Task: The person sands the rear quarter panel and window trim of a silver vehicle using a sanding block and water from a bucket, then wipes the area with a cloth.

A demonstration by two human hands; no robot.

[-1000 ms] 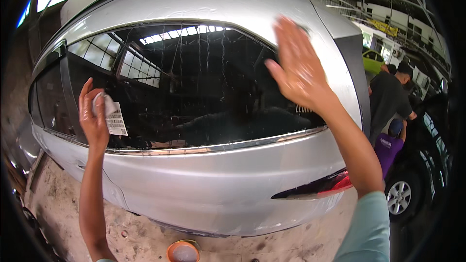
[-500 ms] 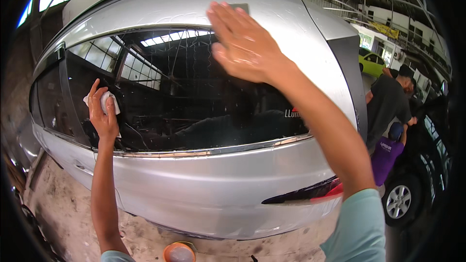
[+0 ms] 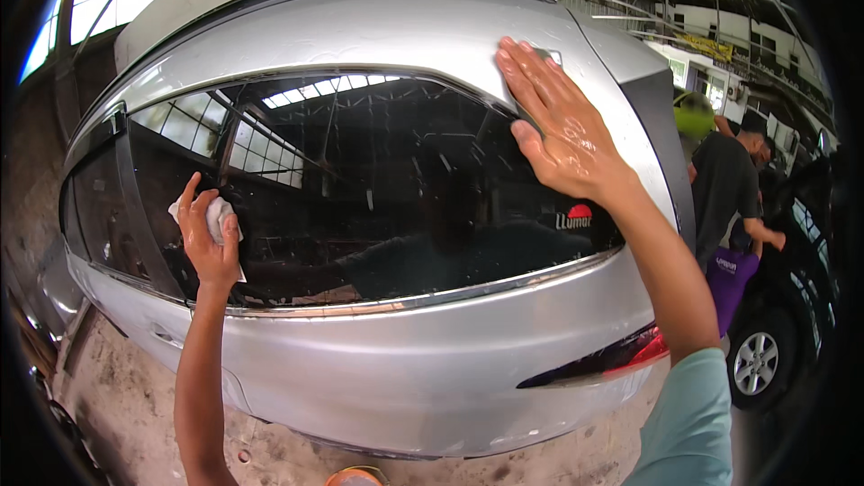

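Observation:
My left hand (image 3: 209,238) is curled round a crumpled white cloth (image 3: 218,220), which rests against the dark side window (image 3: 396,189) of a silver car. My right hand (image 3: 560,130), wet and shiny, lies flat on the silver pillar (image 3: 486,56) beside the window's upper rear corner. Its fingers are stretched out and close together, with the thumb apart. A corner of a small grey sheet (image 3: 553,56) shows past the fingertips; the palm hides the rest. Wet streaks and drops mark the glass and the silver paint.
A round orange bucket (image 3: 357,475) stands on the floor below the car. The tail light (image 3: 598,358) is under my right forearm. At the right, a person in a dark shirt (image 3: 727,175) and another in purple (image 3: 729,279) are beside a black car (image 3: 805,306).
My right hand has slid rearward with the grey sheet, from above the window to the pillar by its rear corner. My left hand still holds the cloth at the glass. The view has shifted slightly.

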